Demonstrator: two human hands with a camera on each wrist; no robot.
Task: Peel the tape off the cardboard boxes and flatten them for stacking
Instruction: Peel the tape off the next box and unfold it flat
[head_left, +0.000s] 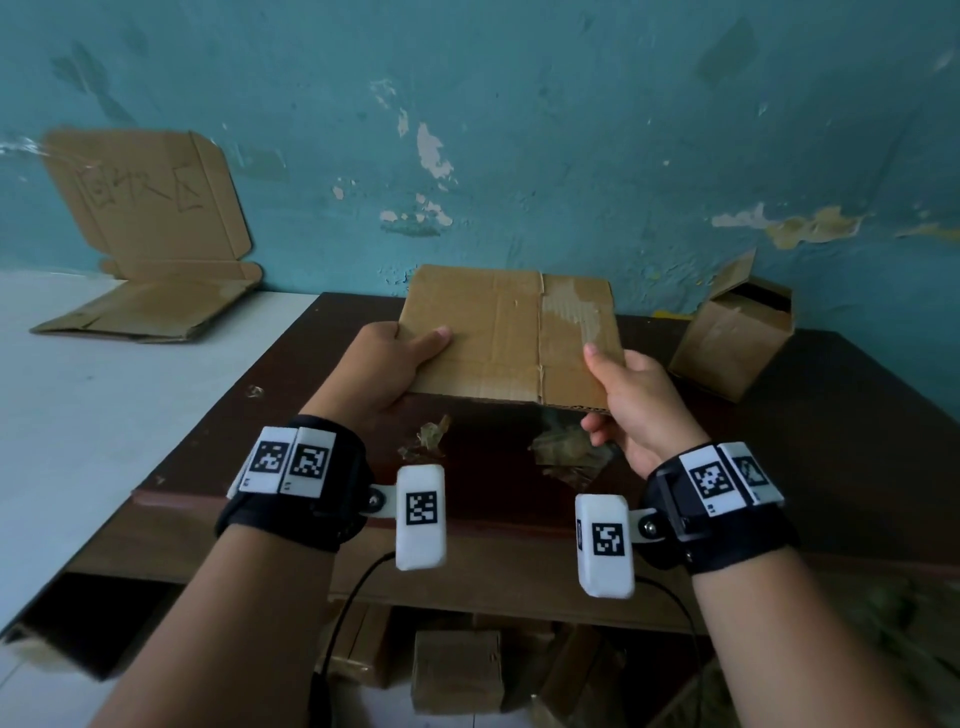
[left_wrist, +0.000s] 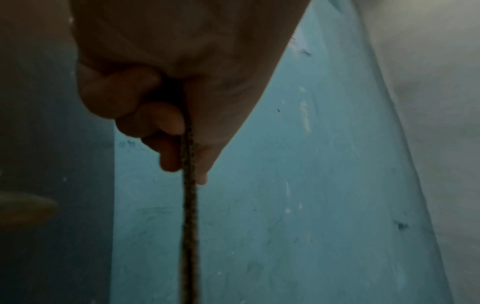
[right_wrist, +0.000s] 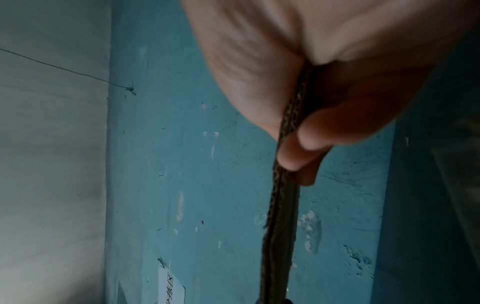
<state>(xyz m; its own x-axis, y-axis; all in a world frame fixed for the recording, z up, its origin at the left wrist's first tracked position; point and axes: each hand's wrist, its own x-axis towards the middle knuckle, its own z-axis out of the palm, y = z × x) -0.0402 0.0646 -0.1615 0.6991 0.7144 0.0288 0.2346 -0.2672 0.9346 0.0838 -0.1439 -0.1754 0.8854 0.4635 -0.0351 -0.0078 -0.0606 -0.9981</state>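
A flattened brown cardboard box (head_left: 511, 332) hangs level above the dark table (head_left: 810, 467), held between both hands. My left hand (head_left: 395, 364) pinches its left edge, thumb on top and fingers underneath. At the near right corner my right hand (head_left: 623, 400) pinches it the same way. Both wrist views show the cardboard edge-on (left_wrist: 188, 205) (right_wrist: 280, 216), clamped between thumb and fingers (left_wrist: 155, 123) (right_wrist: 311, 139). A pale strip on the top face shows torn paper. Crumpled tape scraps (head_left: 566, 452) lie on the table under the box.
A small cardboard box (head_left: 732, 338) with an open flap stands at the table's right back. On the white surface at left lies flattened cardboard (head_left: 145, 312), with a hand-lettered cardboard sign (head_left: 145, 197) leaning on the teal wall. More boxes (head_left: 457, 670) sit under the table.
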